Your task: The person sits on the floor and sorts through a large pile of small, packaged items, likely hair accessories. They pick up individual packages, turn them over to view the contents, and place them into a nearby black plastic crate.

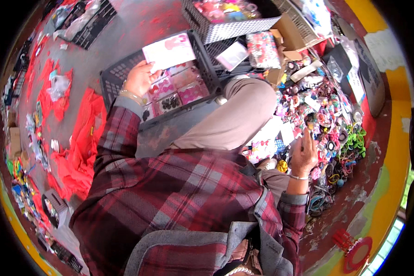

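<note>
My left hand (140, 80) pinches the near edge of a white card with a pink print (172, 49). It holds the card above a dark plastic crate (111, 83). Flat packs of pink and dark hair accessories (188, 79) lie in rows inside that crate. On the other side of my bent knee, my right hand (303, 154) hovers over or rests at the edge of a heap of colourful hair ties (329, 122). Its fingers are stretched out, and I see nothing in them. White cards (267, 135) lie beside it.
Beyond the crate stands a grey basket (234, 30) full of bright small goods. Near it are a bagged bundle (263, 49) and a cardboard box (290, 32). Red sheeting (80, 147) covers floor at the left. Another black crate (94, 27) stands far left.
</note>
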